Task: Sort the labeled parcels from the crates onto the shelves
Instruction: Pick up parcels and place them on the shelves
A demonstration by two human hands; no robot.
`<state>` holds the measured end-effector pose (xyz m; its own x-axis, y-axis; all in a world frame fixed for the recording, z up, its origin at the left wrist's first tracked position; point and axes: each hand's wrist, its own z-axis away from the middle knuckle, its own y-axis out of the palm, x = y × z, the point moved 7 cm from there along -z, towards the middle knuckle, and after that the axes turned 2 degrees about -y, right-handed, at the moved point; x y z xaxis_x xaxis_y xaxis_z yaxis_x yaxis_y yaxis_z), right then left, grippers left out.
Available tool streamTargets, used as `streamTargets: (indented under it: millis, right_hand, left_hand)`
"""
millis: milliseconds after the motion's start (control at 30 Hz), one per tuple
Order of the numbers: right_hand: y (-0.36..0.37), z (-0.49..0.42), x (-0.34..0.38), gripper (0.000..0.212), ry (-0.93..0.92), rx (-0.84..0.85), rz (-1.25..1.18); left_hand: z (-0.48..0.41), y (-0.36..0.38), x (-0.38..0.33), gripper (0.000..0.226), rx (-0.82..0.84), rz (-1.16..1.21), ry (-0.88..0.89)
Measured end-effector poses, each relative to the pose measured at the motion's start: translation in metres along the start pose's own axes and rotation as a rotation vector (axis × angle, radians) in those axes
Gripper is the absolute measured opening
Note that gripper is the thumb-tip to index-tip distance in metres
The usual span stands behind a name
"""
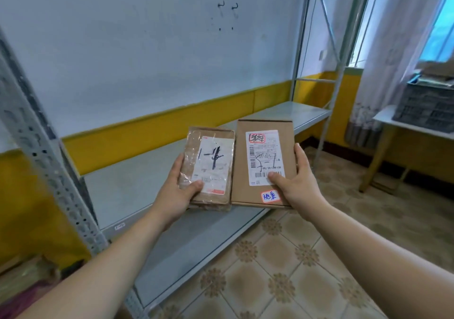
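At the centre of the view two parcels are held side by side above the front edge of the grey metal shelf [127, 178], their long edges so close that I cannot tell whether they touch. The left grip [178, 192] holds the tape-wrapped parcel [208, 141] from its 7 o'clock corner, with the thumb lying on the lower edge of the white label and the fingers hidden underneath. The right grip [301, 186] holds the cardboard parcel [239, 171] from its 4 o'clock side. Its thumb covers part of the barcode and its fingers curl round the right edge, so only their tips show. Both labels carry black marker strokes that are hard to read, and glossy tape glare blurs the left one. The cardboard parcel also bears a red-bordered sticker at 12 o'clock and a small blue-lettered one at 6 o'clock, both illegible. A lower shelf [186, 252] runs beneath and is partly hidden by the left forearm. At 3 o'clock a dark crate [427, 107] sits on a counter [383, 119]. The frame edge cuts it off, and its contents are too blurred to make out.
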<state>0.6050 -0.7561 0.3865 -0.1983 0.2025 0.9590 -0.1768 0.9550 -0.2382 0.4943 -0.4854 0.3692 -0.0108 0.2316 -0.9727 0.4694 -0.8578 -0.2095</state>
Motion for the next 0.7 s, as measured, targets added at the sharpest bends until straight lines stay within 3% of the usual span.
streamTargets:
  millis: [400,700]
  right_hand:
    - [-0.017,-0.179,-0.032,0.096,0.067,-0.101,0.144]
    - [-0.064,-0.287,-0.079,0.097,0.093,-0.1,0.142]
  left_hand:
    - [-0.21,0.081,0.03,0.08,0.154,-0.033,-0.032]
    - [-0.298,0.159,0.04,0.079,0.102,-0.036,-0.081]
